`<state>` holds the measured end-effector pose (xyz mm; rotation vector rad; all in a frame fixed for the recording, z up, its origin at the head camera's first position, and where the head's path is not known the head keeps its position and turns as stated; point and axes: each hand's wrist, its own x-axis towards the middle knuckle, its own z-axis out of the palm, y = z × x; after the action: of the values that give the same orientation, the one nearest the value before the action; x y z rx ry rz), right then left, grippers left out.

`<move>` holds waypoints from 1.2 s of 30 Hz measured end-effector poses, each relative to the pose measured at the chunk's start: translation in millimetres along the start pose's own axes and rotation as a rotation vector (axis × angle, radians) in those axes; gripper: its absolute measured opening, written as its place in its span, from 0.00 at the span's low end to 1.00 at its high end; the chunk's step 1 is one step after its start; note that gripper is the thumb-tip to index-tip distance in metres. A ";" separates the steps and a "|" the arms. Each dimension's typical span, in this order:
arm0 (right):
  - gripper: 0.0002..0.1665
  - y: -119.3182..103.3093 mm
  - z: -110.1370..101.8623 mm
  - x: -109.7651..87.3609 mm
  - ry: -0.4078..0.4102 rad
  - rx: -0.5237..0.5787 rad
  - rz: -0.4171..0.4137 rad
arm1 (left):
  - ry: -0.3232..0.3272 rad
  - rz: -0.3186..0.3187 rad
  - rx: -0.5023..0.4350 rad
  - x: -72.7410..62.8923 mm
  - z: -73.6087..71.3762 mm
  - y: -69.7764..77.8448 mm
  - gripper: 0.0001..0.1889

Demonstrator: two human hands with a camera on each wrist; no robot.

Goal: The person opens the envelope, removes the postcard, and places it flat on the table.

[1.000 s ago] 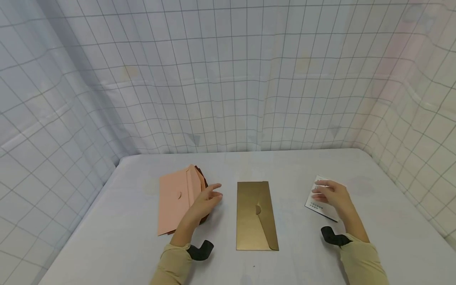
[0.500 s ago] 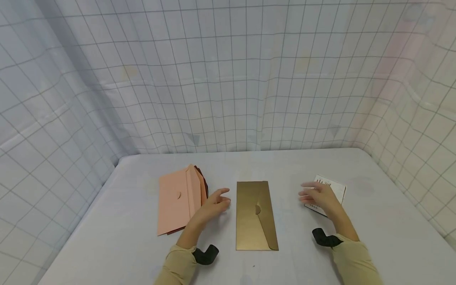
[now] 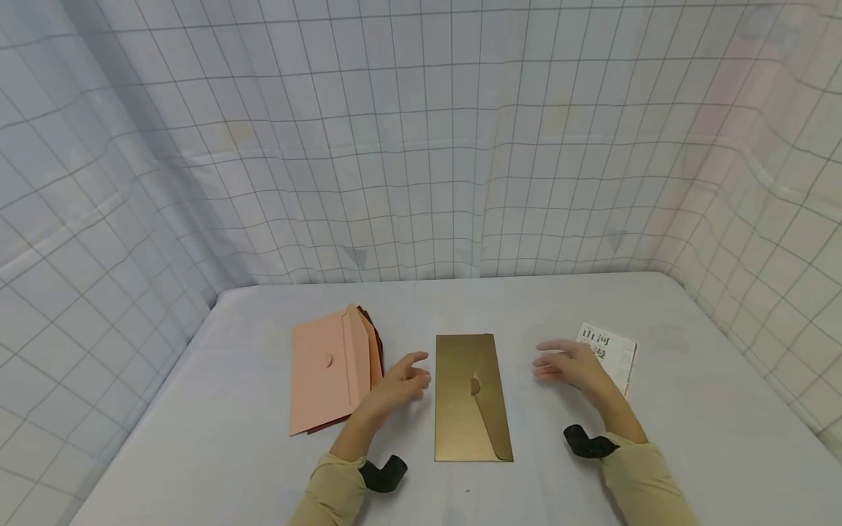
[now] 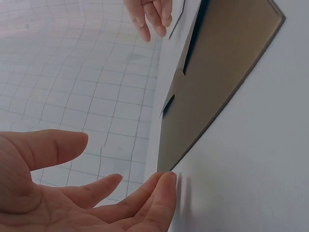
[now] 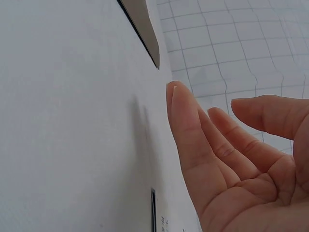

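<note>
A gold envelope [image 3: 460, 398] lies flap side up in the middle of the table, its slanted flap tucked at a small tab. My left hand [image 3: 397, 386] hovers just left of it, fingers loosely bent and holding nothing; in the left wrist view its fingertips [image 4: 166, 186] come near the envelope's corner. My right hand [image 3: 571, 365] is over the table between the envelope and a white booklet [image 3: 617, 354] with dark printed characters. Its relaxed fingers [image 5: 186, 113] hold nothing. The hand and wrist cover part of the booklet.
Left of my left hand lies a stack of pink envelopes [image 3: 322, 372], with dark brown ones showing beneath. White cloth with a grid pattern [image 3: 421, 146] hangs behind and at both sides of the white table [image 3: 230, 438].
My right hand has moved left off the booklet, uncovering more of its print. My left hand has shifted right, away from the pink envelopes toward the gold one.
</note>
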<state>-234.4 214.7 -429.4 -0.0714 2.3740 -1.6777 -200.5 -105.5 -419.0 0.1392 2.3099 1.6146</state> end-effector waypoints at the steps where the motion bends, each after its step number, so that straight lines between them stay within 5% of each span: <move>1: 0.25 -0.1 1.7 0.1 -0.013 0.004 -0.008 | -0.007 -0.002 -0.005 -0.2 0.3 0.0 0.26; 36: 0.28 -6.1 30.6 -0.4 -0.264 0.179 0.013 | -0.063 -0.044 -0.138 2.8 3.8 -2.3 0.33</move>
<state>-228.0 184.4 -433.4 -0.2312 2.0224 -1.7468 -201.7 -102.1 -422.9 0.1055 2.1325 1.7160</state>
